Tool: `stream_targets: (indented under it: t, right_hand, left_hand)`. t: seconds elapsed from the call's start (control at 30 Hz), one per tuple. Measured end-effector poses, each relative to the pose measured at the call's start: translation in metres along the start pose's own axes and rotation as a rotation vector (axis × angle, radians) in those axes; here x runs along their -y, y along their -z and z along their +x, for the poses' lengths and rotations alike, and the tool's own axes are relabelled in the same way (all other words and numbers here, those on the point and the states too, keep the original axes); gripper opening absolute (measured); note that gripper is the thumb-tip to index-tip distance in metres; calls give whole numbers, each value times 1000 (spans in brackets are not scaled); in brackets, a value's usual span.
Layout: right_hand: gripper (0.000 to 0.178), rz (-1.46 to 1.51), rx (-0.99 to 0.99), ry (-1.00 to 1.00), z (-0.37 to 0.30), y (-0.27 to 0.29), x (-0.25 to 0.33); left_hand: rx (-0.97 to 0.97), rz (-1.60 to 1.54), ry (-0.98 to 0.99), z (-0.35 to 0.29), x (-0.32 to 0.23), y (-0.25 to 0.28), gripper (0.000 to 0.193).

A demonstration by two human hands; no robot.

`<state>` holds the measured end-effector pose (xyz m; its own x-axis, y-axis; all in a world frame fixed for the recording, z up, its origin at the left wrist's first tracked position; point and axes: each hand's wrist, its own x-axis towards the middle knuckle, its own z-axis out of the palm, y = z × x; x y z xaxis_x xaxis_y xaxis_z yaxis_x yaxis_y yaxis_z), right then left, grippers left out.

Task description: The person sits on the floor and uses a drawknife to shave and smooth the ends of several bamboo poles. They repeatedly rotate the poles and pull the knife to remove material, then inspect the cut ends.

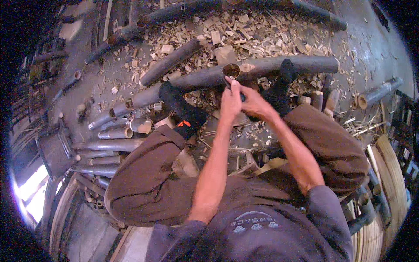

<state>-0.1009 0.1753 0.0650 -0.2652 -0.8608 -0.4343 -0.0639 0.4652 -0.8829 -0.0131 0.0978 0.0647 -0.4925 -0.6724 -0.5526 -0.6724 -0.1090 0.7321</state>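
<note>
Here, two hands point(231, 99) point(256, 104), one tool point(227, 81), one pole point(200, 80)

Long dark pole point(203, 78) lies crosswise, round hole point(231, 70) near its middle, smaller openings point(129, 104) toward left end. Dark tool point(227, 80), mostly hidden, apparently at hole's rim.

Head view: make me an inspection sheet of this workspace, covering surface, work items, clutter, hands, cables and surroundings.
Surface: grey floor, strewn with wood chips.
Work items: dark pole with a round hole; a dark tool, mostly hidden.
Clutter: short hollow tube at left, larger hollow tube at right.
Hands: left hand and right hand together, gripping the tool beside the hole.
Cables: nothing seen.
Surroundings: another long pole at the top, pale slats at lower right.
</note>
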Motion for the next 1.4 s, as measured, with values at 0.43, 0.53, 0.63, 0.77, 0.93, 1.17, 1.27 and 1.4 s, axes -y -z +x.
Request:
stream_targets:
  t: [0.43, 0.53, 0.63, 0.77, 0.93, 1.17, 1.27, 1.4]
  right_hand:
    - [42, 1485, -666, -163, 73, -126, 80]
    - [36, 1716, -604, -121, 69, -92, 39]
    - [45, 861, -913, 30, 48, -97, -1]
    - [72, 433, -563, -92, -9, -70, 15]
    - [80, 777, -387, 366, -27, 2, 114]
    - [48, 552, -978, 401, 65, 46, 120]
    - [56, 726, -871, 365, 92, 69, 126]
    - [56, 883, -549, 243, 117, 92, 121]
  left_hand:
    - [976, 1043, -64, 161, -47, 85, 67]
    - [817, 929, -269, 138, -52, 37, 66]
    - [644, 771, -199, 78, -36, 31, 68]
    - [666, 304, -189, 63, -11, 39, 57]
    - [466, -1163, 191, 54, -97, 64, 44]
    - [645, -941, 72, 51, -131, 102, 51]
    - [787, -672, -105, 68, -111, 120, 54]
    - [566, -830, -209, 107, -79, 127, 50]
